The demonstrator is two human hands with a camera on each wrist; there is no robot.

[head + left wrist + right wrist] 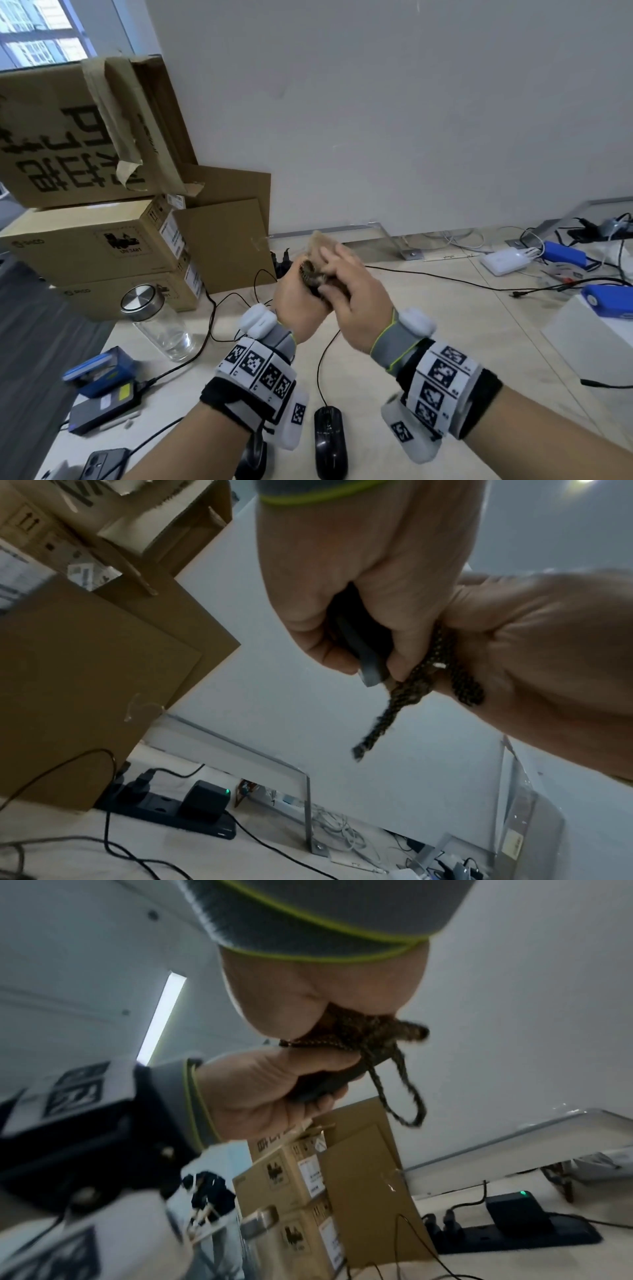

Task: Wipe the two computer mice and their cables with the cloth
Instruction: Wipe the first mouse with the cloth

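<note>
Both hands are raised above the table. My left hand (pixel 301 291) grips a black mouse (pixel 359 647) around its sides. My right hand (pixel 349 284) holds the cloth (pixel 318 243), tan on one face and dark-patterned on the other, and presses it on top of that mouse. A corner of the cloth (pixel 394 710) hangs below the two hands, and the cloth (pixel 359 1034) bunches under the right palm. The second black mouse (pixel 330 442) lies on the table between my forearms. Its thin black cable (pixel 320 363) runs away from me.
Stacked cardboard boxes (pixel 96 240) stand at the back left, a glass jar with a metal lid (pixel 157 325) in front of them. A black power strip (pixel 178 813) lies by the wall. Blue boxes, a phone (pixel 102 462) and loose cables sit at the table's left and right.
</note>
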